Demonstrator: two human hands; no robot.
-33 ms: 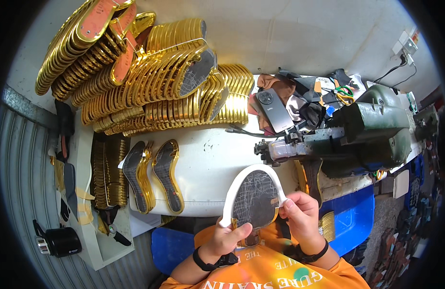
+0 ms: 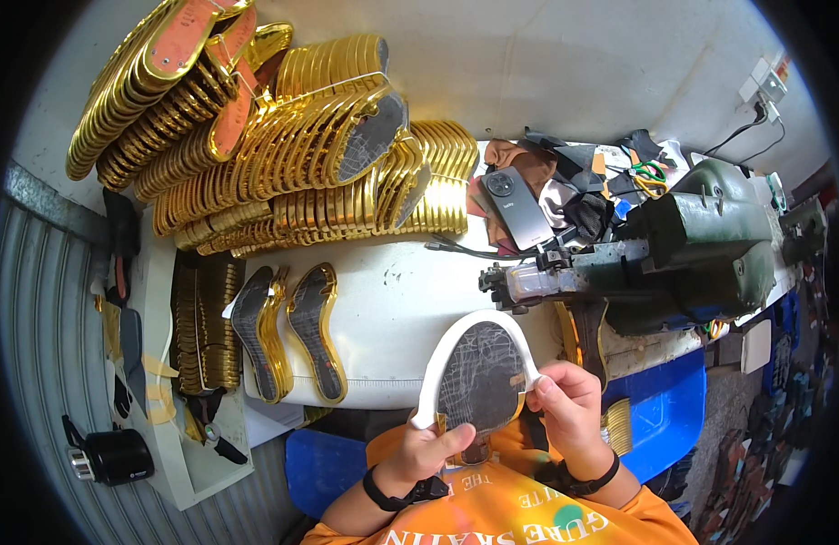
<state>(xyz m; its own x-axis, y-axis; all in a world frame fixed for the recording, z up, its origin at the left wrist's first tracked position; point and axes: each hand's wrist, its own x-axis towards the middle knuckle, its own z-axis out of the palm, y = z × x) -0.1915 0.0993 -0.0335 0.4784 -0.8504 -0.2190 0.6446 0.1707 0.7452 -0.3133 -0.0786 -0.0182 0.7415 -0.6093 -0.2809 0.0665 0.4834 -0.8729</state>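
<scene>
I hold a shoe insole upright over my lap, its grey, crackled face toward me and gold showing along the lower edges. A white band curves around its rounded upper end. With the thumb pressed on the grey face, my left hand is closed on the insole's lower left side, near one end of the band. My right hand pinches the band's other end at the insole's right edge. Two gold-edged pieces lie left on the table; the left one looks like a small stack.
Piles of gold-edged insoles fill the table's back left. A dark green sewing machine stands at right. Near it are a phone, fabric scraps and green-handled scissors. A blue bin sits below; a black flask stands lower left.
</scene>
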